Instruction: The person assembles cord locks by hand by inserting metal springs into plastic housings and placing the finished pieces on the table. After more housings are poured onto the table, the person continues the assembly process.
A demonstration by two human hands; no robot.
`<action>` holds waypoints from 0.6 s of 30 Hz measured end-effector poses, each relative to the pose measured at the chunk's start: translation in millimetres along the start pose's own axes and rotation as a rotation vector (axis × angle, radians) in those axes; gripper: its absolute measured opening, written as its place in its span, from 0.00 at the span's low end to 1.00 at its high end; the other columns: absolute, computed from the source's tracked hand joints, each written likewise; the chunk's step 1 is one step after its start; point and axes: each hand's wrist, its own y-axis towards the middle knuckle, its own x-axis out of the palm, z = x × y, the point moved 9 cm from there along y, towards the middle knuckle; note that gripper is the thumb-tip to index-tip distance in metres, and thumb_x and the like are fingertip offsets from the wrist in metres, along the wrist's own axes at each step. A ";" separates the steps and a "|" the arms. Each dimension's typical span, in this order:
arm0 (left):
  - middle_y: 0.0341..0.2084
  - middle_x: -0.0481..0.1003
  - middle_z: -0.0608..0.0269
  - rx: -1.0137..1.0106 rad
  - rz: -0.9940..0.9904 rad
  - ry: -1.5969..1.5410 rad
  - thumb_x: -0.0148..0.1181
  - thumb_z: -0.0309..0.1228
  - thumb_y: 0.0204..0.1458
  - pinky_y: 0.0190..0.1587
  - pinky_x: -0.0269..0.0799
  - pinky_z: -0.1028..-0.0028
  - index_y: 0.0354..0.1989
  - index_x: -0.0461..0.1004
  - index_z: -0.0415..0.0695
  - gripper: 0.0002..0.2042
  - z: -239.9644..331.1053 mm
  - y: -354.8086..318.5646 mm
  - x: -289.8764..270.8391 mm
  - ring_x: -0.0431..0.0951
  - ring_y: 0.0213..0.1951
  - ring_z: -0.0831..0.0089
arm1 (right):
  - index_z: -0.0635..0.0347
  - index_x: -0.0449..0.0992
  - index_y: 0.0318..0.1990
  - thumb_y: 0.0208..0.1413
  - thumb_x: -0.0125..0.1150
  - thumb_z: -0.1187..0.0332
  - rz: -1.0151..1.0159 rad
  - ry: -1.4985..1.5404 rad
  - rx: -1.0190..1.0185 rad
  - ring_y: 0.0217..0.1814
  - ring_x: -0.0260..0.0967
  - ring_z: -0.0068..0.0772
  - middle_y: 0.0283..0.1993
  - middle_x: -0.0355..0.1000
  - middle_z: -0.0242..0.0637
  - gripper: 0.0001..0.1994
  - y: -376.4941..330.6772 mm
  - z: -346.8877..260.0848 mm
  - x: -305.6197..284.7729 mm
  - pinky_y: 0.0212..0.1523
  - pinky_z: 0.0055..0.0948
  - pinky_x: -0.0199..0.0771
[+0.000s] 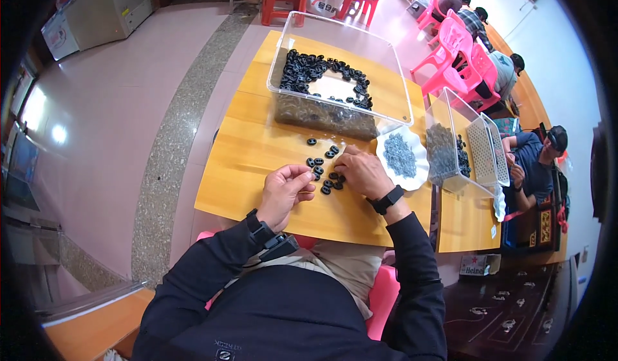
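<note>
Several small black oval plastic pieces with two holes (318, 170) lie loose on the yellow wooden table (238, 168) in front of me. At the left edge of this group my left hand (286, 192) is closed, thumb against forefinger, its tips beside the pieces; what the pinch holds, if anything, is too small to tell. My right hand (365, 173) reaches down from the other side with bent fingers close together over the pieces. Its fingertips are partly hidden, and so is anything in them. Just right of that hand sits a white scalloped dish (418, 147) of small clear bluish bits (399, 156).
Beyond the loose pieces stands a big clear plastic bin (393, 71) with many black pieces (302, 68). A second clear bin (450, 161) and a white perforated basket (481, 148) stand to the right. Pink chairs (454, 52) and other people, one seated (534, 161), are farther off.
</note>
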 end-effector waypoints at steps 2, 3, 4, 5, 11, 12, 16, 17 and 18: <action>0.32 0.75 0.66 0.000 0.002 0.009 0.56 0.27 0.56 0.34 0.75 0.79 0.41 0.71 0.40 0.07 -0.1 -0.1 0.8 0.75 0.30 0.80 | 0.60 0.78 0.31 0.51 0.57 0.66 0.001 -0.007 0.019 0.36 0.72 0.46 0.32 0.71 0.41 0.08 -1.4 2.4 -0.2 0.37 0.40 0.71; 0.32 0.75 0.66 -0.002 0.005 0.019 0.56 0.27 0.56 0.34 0.75 0.79 0.41 0.71 0.40 0.07 -0.3 0.0 1.4 0.75 0.30 0.80 | 0.61 0.77 0.31 0.51 0.58 0.67 0.023 -0.004 0.009 0.34 0.72 0.43 0.31 0.70 0.41 0.07 -2.6 5.4 -0.1 0.35 0.38 0.71; 0.32 0.75 0.66 -0.002 0.000 0.020 0.56 0.27 0.56 0.34 0.75 0.79 0.41 0.71 0.40 0.07 -1.4 -0.1 2.7 0.75 0.30 0.80 | 0.62 0.76 0.31 0.51 0.58 0.68 0.044 -0.002 0.001 0.32 0.72 0.41 0.30 0.70 0.41 0.06 -4.4 7.2 -1.3 0.33 0.35 0.71; 0.32 0.75 0.66 0.012 -0.016 0.054 0.56 0.27 0.56 0.34 0.76 0.79 0.41 0.71 0.40 0.07 -1.6 0.2 3.0 0.75 0.30 0.80 | 0.62 0.76 0.31 0.51 0.58 0.68 0.044 -0.002 -0.003 0.32 0.72 0.41 0.30 0.70 0.41 0.06 -4.0 3.1 -2.8 0.33 0.35 0.71; 0.31 0.76 0.65 0.034 -0.104 0.060 0.57 0.31 0.57 0.37 0.76 0.78 0.41 0.73 0.39 0.09 1.4 -8.3 23.0 0.77 0.31 0.79 | 0.65 0.76 0.31 0.52 0.62 0.70 0.186 0.857 0.137 0.24 0.66 0.20 0.23 0.68 0.33 0.06 -16.5 -31.9 -14.1 0.24 0.23 0.66; 0.30 0.76 0.65 0.026 -0.123 0.043 0.56 0.31 0.57 0.37 0.76 0.78 0.41 0.73 0.39 0.09 -1.0 -8.4 22.5 0.77 0.31 0.79 | 0.65 0.76 0.31 0.54 0.61 0.69 0.205 0.870 0.155 0.24 0.64 0.16 0.22 0.68 0.29 0.08 -19.7 -33.2 -12.2 0.22 0.21 0.66; 0.30 0.76 0.64 0.014 -0.157 0.035 0.56 0.31 0.58 0.37 0.77 0.77 0.39 0.73 0.39 0.08 -4.5 -9.9 24.6 0.77 0.31 0.78 | 0.66 0.76 0.34 0.59 0.57 0.68 0.148 1.080 0.223 0.23 0.66 0.15 0.28 0.70 0.29 0.08 -31.8 -32.7 1.5 0.22 0.16 0.68; 0.30 0.76 0.64 0.010 -0.163 0.035 0.56 0.31 0.58 0.37 0.77 0.77 0.39 0.73 0.39 0.08 -6.1 -10.2 25.7 0.77 0.31 0.78 | 0.66 0.76 0.34 0.59 0.57 0.68 0.153 1.077 0.229 0.23 0.66 0.15 0.28 0.70 0.29 0.08 -35.7 -30.2 3.8 0.22 0.16 0.68; 0.30 0.76 0.63 0.002 -0.169 0.022 0.56 0.31 0.58 0.37 0.77 0.76 0.39 0.73 0.39 0.08 -8.2 -10.0 26.7 0.77 0.31 0.77 | 0.66 0.76 0.34 0.59 0.57 0.69 0.169 1.059 0.207 0.22 0.66 0.15 0.28 0.70 0.29 0.08 -39.0 -29.3 3.9 0.22 0.15 0.67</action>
